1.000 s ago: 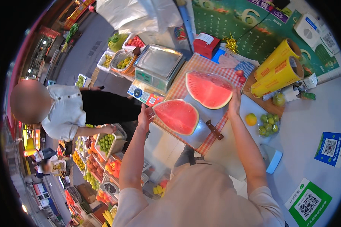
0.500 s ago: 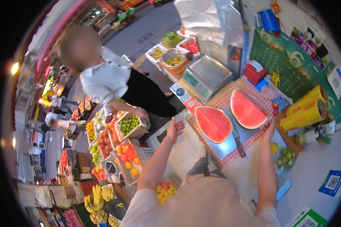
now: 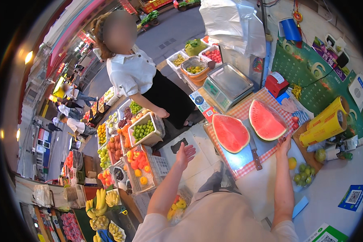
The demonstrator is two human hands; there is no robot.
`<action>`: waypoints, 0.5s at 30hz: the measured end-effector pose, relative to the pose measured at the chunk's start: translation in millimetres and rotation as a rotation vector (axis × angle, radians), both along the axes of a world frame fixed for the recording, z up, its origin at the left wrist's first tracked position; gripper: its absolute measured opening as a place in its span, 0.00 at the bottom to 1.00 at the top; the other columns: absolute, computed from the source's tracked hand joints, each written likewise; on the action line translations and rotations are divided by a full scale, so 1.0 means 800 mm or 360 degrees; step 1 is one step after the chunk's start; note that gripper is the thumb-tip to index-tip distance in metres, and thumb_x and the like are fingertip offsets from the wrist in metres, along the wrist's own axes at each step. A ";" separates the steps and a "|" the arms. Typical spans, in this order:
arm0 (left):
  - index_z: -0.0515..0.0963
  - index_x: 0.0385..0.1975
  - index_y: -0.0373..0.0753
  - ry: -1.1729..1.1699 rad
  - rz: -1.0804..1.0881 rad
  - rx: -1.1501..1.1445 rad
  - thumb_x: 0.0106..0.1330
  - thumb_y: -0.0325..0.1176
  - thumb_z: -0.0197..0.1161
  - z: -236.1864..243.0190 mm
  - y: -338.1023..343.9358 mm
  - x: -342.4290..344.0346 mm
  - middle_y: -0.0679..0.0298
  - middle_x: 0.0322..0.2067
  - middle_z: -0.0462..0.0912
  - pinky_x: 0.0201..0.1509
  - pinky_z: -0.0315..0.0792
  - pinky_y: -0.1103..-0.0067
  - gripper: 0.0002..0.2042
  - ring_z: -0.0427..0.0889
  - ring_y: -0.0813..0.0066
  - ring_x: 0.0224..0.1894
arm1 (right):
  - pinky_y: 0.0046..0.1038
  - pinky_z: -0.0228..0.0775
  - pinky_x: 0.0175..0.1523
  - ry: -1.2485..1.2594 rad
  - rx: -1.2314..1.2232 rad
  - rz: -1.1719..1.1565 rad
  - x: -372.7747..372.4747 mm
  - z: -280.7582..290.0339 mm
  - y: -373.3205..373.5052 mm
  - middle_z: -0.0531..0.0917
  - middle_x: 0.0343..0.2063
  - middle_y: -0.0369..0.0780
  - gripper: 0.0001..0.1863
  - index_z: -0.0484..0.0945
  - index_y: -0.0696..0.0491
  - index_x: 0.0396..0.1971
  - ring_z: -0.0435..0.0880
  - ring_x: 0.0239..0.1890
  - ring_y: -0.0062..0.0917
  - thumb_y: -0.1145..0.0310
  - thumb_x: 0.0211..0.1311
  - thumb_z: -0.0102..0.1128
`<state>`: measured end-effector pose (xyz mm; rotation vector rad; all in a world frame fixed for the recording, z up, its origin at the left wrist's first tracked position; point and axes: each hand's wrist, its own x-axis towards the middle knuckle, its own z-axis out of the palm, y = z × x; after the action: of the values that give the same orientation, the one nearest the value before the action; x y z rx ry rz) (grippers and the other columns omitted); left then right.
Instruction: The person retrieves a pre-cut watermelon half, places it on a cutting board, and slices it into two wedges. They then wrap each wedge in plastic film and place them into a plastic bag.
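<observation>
Clearly, in the head view, the right watermelon piece (image 3: 267, 120) lay just up-left of the nearer right hand (image 3: 284, 146), its long axis slanting toward it; whether those fingers gripped, I could not tell. The left hand (image 3: 185, 155) stayed empty, fingers apart.

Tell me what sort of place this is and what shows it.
Most likely a fruit shop or stall open to a street: there is a crate of green fruit, a weighing scale, and two cut watermelon pieces near the scale.
</observation>
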<state>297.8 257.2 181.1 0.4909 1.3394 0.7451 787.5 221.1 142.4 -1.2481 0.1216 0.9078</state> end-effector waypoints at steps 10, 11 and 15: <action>0.65 0.59 0.37 -0.0020 -0.0013 -0.0029 0.68 0.62 0.33 0.009 -0.025 -0.015 0.55 0.58 0.69 0.63 0.57 0.66 0.35 0.67 0.62 0.60 | 0.27 0.54 0.49 -0.0010 -0.0001 0.0020 0.000 -0.007 -0.008 0.67 0.47 0.29 0.31 0.62 0.40 0.60 0.64 0.44 0.20 0.40 0.60 0.48; 0.65 0.59 0.36 -0.0016 -0.0023 -0.0022 0.68 0.62 0.33 0.011 -0.025 -0.014 0.55 0.58 0.69 0.63 0.57 0.66 0.35 0.67 0.62 0.60 | 0.27 0.54 0.49 -0.0010 0.0011 0.0023 0.001 -0.007 -0.008 0.67 0.47 0.30 0.32 0.62 0.40 0.60 0.64 0.44 0.20 0.40 0.60 0.48; 0.64 0.59 0.36 -0.0035 -0.0011 -0.0011 0.67 0.62 0.34 0.017 -0.024 -0.012 0.54 0.59 0.68 0.63 0.58 0.66 0.35 0.67 0.61 0.60 | 0.28 0.53 0.49 -0.0005 -0.0021 0.0012 0.002 -0.014 -0.007 0.67 0.45 0.30 0.33 0.62 0.41 0.60 0.64 0.42 0.19 0.40 0.59 0.49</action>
<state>288.5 238.2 194.8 0.4806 1.3190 0.7378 788.9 215.2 131.6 -1.2632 0.1208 0.9126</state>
